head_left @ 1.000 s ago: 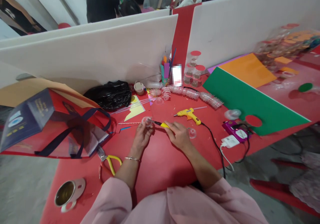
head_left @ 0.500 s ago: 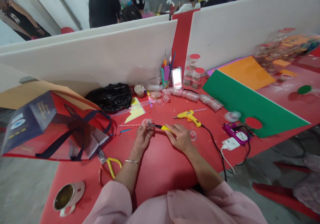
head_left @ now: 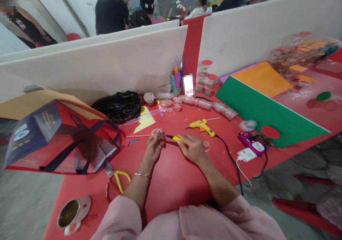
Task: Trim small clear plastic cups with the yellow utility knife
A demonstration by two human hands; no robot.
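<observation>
Near the middle of the red table (head_left: 171,183), my left hand (head_left: 153,149) pinches a small clear plastic piece (head_left: 157,133) with a round rim. My right hand (head_left: 192,148) is closed around the yellow handle of a tool (head_left: 178,139); its dark tip points left and reaches the plastic piece. Just right of my right hand lies another clear round piece (head_left: 206,146). A yellow glue gun (head_left: 202,126) rests beyond it, with a clear stick in its back. A striped straw (head_left: 139,136) lies left of the plastic piece.
Yellow-handled scissors (head_left: 121,181) and a mug (head_left: 71,213) are at the left, below a large bag (head_left: 66,136). Stacked plastic rings (head_left: 203,103) curve behind the glue gun. At the right are a purple power strip (head_left: 251,143) and a green sheet (head_left: 269,118). People sit behind white partitions.
The view has shifted slightly. Both hands keep nearly the same places, and the tool tip stays at the plastic piece.
</observation>
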